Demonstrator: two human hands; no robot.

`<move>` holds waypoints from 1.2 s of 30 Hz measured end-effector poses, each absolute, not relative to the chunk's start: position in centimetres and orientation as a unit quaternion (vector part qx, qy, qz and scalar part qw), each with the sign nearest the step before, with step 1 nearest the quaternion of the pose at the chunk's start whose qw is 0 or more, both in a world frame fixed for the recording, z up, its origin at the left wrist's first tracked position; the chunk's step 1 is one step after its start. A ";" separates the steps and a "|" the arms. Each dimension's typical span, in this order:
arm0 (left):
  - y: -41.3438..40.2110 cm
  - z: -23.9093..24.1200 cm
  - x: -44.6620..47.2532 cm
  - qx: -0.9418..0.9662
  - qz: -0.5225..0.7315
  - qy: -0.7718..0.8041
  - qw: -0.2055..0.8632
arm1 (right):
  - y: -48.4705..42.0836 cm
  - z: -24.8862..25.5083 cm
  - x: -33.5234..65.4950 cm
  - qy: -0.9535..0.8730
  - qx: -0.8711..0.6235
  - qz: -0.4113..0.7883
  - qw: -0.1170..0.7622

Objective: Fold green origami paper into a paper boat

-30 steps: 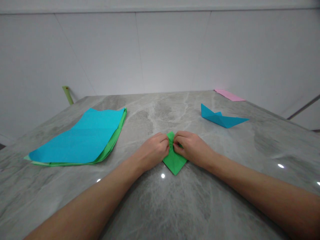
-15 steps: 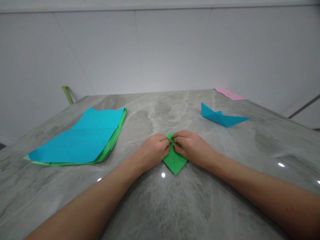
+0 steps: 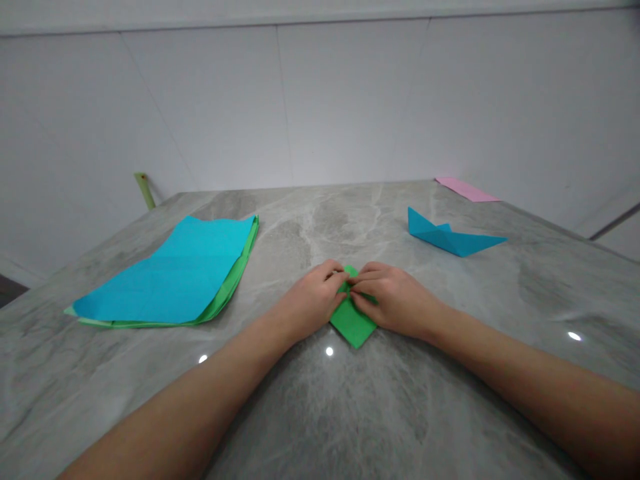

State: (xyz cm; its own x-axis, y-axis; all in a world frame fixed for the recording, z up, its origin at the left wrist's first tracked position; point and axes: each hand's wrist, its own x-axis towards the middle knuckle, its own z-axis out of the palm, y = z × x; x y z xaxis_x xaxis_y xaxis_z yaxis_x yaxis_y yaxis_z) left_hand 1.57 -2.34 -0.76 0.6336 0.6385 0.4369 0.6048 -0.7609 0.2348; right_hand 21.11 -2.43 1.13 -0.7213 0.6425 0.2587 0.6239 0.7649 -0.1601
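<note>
Head view looks down on the left hand point(image 3: 313, 300) and right hand point(image 3: 397, 303) meeting over a small folded green paper point(image 3: 353, 325) on a grey marble worktop point(image 3: 380, 413). Both hands are curled, fingertips close together, pinching the upper folds, while the paper's lower point shows below them, between the hands. The thumbs are hidden, so the firmness of the pinch cannot be told.

The folds are small and springy: a slipping fingertip could let a flap open, and uneven pressure could put a crease off line. The polished stone may also let the paper slide if pushed sideways.

No box or tray shows. Well left of the left hand, a blue sheet point(image 3: 170, 273) lies loose on a stack of green sheets point(image 3: 235, 280). Well right of the right hand sits a blue paper boat point(image 3: 450, 237), with a pink sheet point(image 3: 467, 189) farther off, at the worktop's far corner.
</note>
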 end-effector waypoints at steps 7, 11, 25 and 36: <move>-1.9 -1.7 1.7 0.932 0.209 0.295 0.016 | -2.2 0.8 21.7 -0.893 -0.408 0.055 0.181; -2.2 -1.8 1.7 0.914 0.218 0.343 0.012 | -1.8 -0.2 21.6 -0.847 -0.483 0.039 0.217; -2.3 -1.5 1.6 0.913 0.247 0.320 0.052 | -1.9 -0.9 20.9 -0.833 -0.476 0.129 0.250; -2.6 -1.8 2.0 0.927 0.146 0.341 0.051 | -2.2 -0.8 20.6 -0.855 -0.462 0.093 0.216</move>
